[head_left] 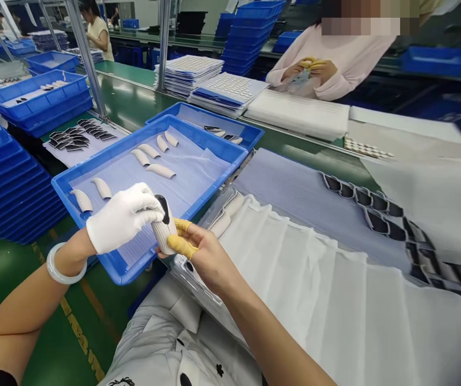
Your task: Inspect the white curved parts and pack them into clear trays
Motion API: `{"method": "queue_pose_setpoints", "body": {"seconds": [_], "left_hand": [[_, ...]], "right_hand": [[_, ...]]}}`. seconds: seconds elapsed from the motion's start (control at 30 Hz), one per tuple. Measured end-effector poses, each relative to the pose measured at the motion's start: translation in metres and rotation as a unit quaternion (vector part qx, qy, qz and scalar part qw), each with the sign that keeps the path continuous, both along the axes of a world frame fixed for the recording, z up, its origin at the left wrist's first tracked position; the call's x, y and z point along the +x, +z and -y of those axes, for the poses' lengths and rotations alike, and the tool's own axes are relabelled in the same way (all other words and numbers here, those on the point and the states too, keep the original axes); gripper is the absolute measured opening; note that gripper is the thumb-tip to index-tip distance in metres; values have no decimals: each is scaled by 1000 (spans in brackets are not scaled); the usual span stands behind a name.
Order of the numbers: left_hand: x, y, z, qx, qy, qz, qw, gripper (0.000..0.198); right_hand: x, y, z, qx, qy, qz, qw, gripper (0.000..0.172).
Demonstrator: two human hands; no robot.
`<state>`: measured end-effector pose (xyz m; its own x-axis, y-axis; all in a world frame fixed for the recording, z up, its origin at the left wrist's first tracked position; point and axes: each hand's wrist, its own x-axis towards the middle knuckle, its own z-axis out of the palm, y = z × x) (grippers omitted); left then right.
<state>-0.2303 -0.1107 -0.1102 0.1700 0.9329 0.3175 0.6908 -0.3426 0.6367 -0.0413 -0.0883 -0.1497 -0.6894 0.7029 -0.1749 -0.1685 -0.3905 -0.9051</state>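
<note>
My left hand [123,216], in a white glove, curls over the top of a small cream ribbed part [165,231] with a black oval insert. My right hand [202,252], bare with yellow finger cots on thumb and forefinger, grips the same part from below. Both hands hold it over the near corner of a blue tray [105,256]. Several more cream ribbed parts [149,161] lie on a pale sheet inside that tray.
A white cloth [314,300] covers the bench at right, with rows of black-and-cream parts [375,209] beyond it. Stacked blue trays [8,182] stand at left. A second blue tray [210,115] sits behind. A person in pink [335,64] works opposite, past stacks of sheets [230,88].
</note>
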Motion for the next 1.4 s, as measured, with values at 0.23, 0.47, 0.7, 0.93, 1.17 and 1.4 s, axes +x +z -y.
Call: {"method": "queue_pose_setpoints", "body": {"seconds": [0.23, 0.47, 0.7, 0.93, 1.17, 1.4], "left_hand": [[52, -18, 35, -124, 115, 230, 958, 82], [82, -25, 34, -52, 180, 387, 903, 25], [97, -23, 35, -81, 179, 395, 897, 32], [106, -21, 53, -133, 57, 208, 967, 116], [113, -14, 59, -151, 18, 107, 983, 135], [113, -19, 58, -149, 30, 194, 969, 113]], "right_hand": [[25, 2, 33, -13, -76, -50, 996, 41], [39, 12, 49, -82, -56, -63, 993, 49], [54, 14, 58, -111, -52, -93, 988, 42], [73, 18, 61, -114, -84, -96, 985, 34], [83, 11, 64, -125, -71, -128, 981, 35], [86, 5, 62, -126, -60, -152, 979, 35]]}}
